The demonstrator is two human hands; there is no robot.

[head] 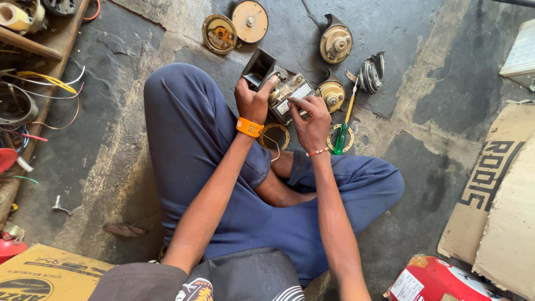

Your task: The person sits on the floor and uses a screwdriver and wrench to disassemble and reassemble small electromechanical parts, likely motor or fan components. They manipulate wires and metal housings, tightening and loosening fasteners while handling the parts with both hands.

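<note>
A boxy metal horn unit (pixel 285 96), dull grey with a black flared rectangular mouth at its far end and a pale label on its side, is held above the person's crossed legs, just over the concrete floor (pixel 423 67). The left hand (pixel 253 100), with an orange band at the wrist, is clasped around the unit's near-left side, thumb pressed on top. The right hand (pixel 310 120), a beaded bracelet at the wrist, grips the labelled side with its fingers curled over it. Under the hands lie two flat brass-coloured rings (pixel 341 139) and a screwdriver (pixel 344 125) with a translucent green handle and yellow shaft. Further out, round disc-shaped horn parts (pixel 336 43) in tarnished gold metal rest on the rough, stained floor, beside a striped snail-shaped shell (pixel 371 72). Torn corrugated cardboard (pixel 501 195) lies to the right, tangled wires (pixel 50 83) to the left.
</note>
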